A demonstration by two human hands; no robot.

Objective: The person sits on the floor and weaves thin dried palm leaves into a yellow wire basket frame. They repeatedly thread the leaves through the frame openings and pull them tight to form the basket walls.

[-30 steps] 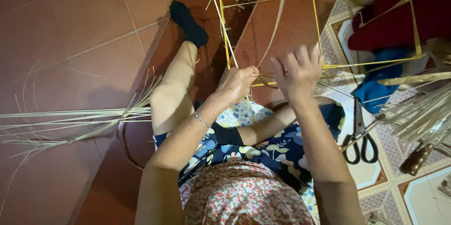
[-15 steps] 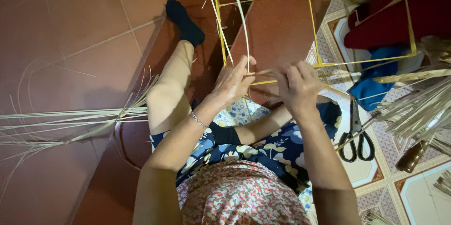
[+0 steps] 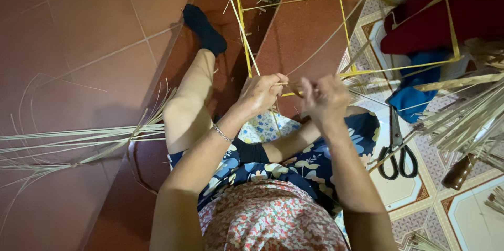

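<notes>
Both hands, left point(image 3: 261, 93) and right point(image 3: 323, 99), pinch a thin strip point(image 3: 294, 84) stretched between them.

The right hand point(image 3: 324, 99), spread open with fingers up a second ago, is now curled shut on a thin strip point(image 3: 294, 86) at the frame point(image 3: 346, 72), close beside the left hand point(image 3: 261, 93). The left hand sits a little lower and pinches the same strip. The long loose strand no longer arcs up between them.
</notes>
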